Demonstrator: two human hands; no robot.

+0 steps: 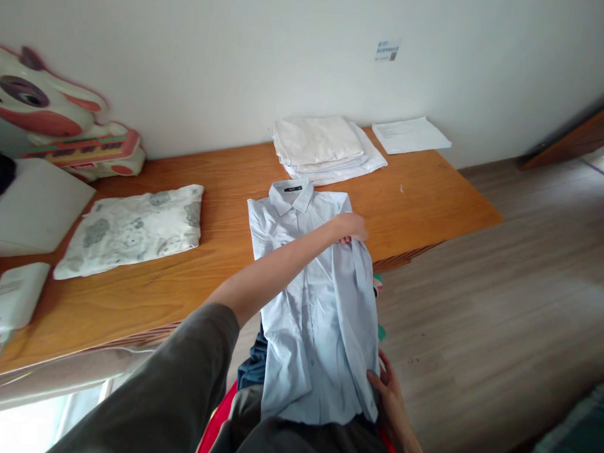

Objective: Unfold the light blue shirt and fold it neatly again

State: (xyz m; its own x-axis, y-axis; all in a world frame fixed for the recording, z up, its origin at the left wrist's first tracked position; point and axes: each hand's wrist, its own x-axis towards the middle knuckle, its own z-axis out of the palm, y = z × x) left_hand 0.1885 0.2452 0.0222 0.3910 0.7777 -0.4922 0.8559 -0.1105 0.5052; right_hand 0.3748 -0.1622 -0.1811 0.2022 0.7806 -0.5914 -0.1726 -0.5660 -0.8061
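A light blue button-up shirt (pixel 323 307) lies front side up, its collar on the wooden table (pixel 222 230) and its lower part hanging over the edge onto my lap. My left arm reaches across the shirt, and my left hand (pixel 350 227) is closed on the fabric at the right-hand shoulder and sleeve, fingers curled under. Lower down, my right hand (pixel 389 387) holds the right-hand edge near the cuff and hem, thumb on top of the cloth; its other fingers are partly hidden. Both sleeves run down along the shirt's body.
Folded white cloths (pixel 320 144) and papers (pixel 411 134) sit along the wall. To the left are a folded patterned garment (pixel 136 229), a white box (pixel 37 205), a cow-shaped toy keyboard (pixel 85 150) and a white device with a cable (pixel 16 297).
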